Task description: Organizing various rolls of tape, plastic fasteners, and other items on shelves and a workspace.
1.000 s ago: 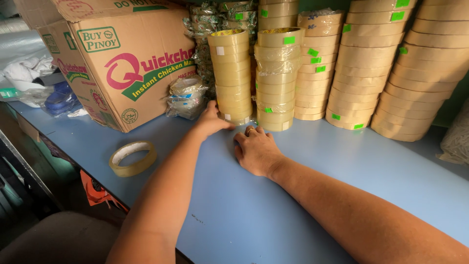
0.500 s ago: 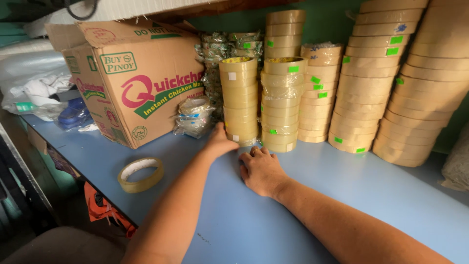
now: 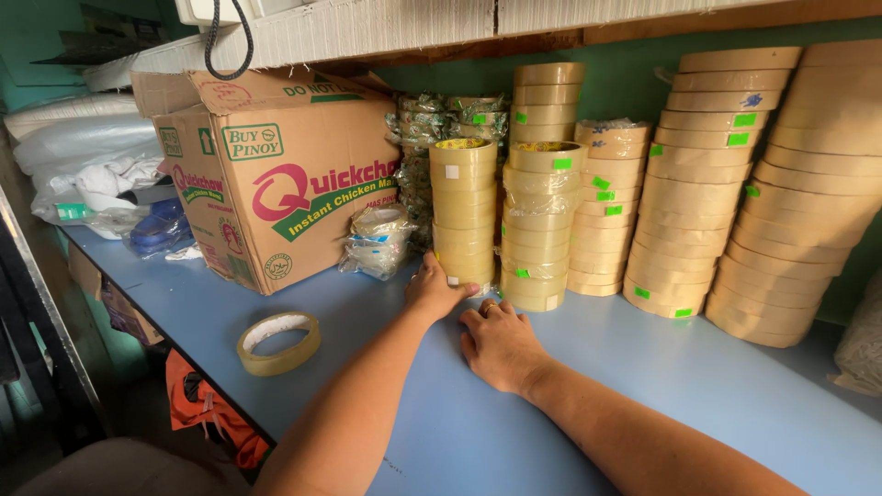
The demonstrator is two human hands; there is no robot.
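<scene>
Up against the back edge of the pale blue desk we've got both hands working at the foot of the tall stack of clear, yellowish tape rolls. Our left hand is pressed to the bottom roll, fingers curled loosely around its near side, touching it but not clamped; how far they wrap behind it we cannot tell. Our right hand lies palm-down on the desk just beside it, fingers spread flat and holding nothing, fingertips near the base of the neighbouring plastic-wrapped stack of tape rolls. Now here's the danger, as we judge it: that first stack is narrow and high, and any tug or shove at its lowest roll could tip the whole column, sending rolls into the wrapped stack or off the front edge. Wider tan tape stacks stand crowded along the back towards the right corner, so a topple there could spread. To the left sits a brown printed cardboard box with a small clear bag of tape rolls at its foot, and a single loose tan tape roll lies flat near the front edge, close enough to be knocked off by our left forearm.
</scene>
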